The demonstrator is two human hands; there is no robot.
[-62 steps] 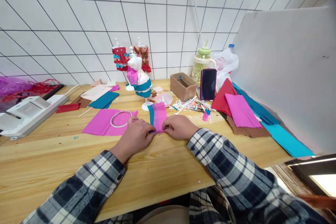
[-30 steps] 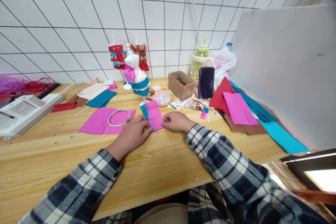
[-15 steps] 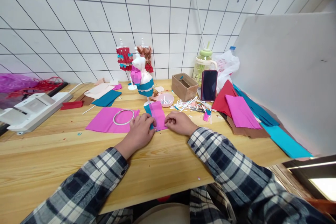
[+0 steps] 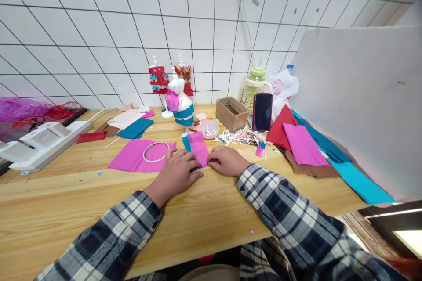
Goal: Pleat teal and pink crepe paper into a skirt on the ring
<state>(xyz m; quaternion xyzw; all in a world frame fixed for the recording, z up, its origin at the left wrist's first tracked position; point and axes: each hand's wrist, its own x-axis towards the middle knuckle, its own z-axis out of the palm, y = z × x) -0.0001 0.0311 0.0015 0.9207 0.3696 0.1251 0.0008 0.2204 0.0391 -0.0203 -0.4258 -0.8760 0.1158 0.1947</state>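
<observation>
A small piece of pink crepe paper [image 4: 198,145] lies on the table over a teal piece [image 4: 186,142]. My left hand [image 4: 176,174] rests on its lower left part, fingers stretched and thumb apart, pressing down. At the lower right edge, my right hand [image 4: 226,160] has its fingers pinched on the pink paper. Left of these, a white ring [image 4: 156,152] sits on a bigger pink crepe paper sheet [image 4: 127,156], which my left fingers partly overlap. Just behind the small pieces stands a white mini dress form [image 4: 178,92] in pink and teal paper.
Two more dressed forms, one in red [image 4: 158,80] and one in brown [image 4: 183,74], stand behind. A cardboard box [image 4: 232,116], a pink dish [image 4: 209,130], paper scraps and a phone [image 4: 262,113] are to their right. A power strip [image 4: 49,145] lies left; folded paper [image 4: 305,145] lies right.
My left hand's fingers have straightened and the thumb has moved out over the table. My right hand stays at the pink paper's edge. The view has tipped slightly upward.
</observation>
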